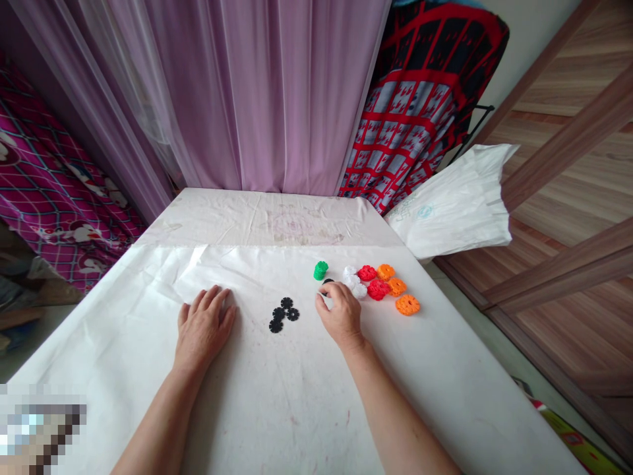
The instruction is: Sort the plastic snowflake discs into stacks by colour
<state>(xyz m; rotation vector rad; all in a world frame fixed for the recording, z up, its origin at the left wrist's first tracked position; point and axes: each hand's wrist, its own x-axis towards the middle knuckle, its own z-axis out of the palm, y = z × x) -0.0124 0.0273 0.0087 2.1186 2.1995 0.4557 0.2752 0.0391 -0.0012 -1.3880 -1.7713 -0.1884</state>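
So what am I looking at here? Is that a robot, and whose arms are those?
No robot here! These are a person's own two bare arms. The camera sits on their head, looking forward and down, so you see what they see. The left hand rests palm down on the white-covered table. The right hand has curled fingers beside a black piece; I can't tell whether it's gripped. Between the hands lie notched black discs. Farther right are a green stack, white piles, red piles and orange piles.

Left fingers [211,297] outstretched, right fingers [340,292] curled
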